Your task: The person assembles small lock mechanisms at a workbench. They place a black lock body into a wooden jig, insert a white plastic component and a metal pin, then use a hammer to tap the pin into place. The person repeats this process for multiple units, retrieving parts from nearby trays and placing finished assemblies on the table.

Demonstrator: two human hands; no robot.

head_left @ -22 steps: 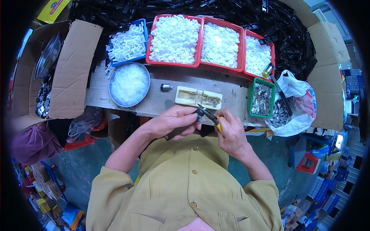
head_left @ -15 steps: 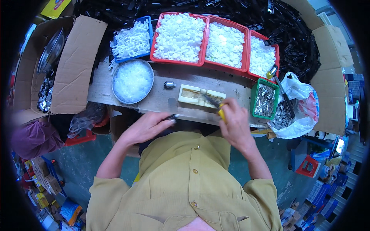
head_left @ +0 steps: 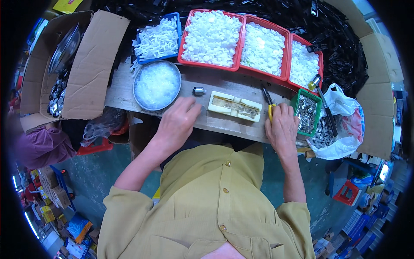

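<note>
From the head view, the right hand (head_left: 282,129) grips small yellow-handled pliers (head_left: 268,102) on the bench, beside the green tray (head_left: 307,113). They look hard and light; hold the yellow handles. The left hand (head_left: 179,123) lies flat, holding nothing I can see, near the cream block (head_left: 235,106).

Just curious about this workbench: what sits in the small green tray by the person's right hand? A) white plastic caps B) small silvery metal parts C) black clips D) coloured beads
B: the green tray beside the right hand holds small silvery metal parts; the white pieces fill the red bins.
</note>
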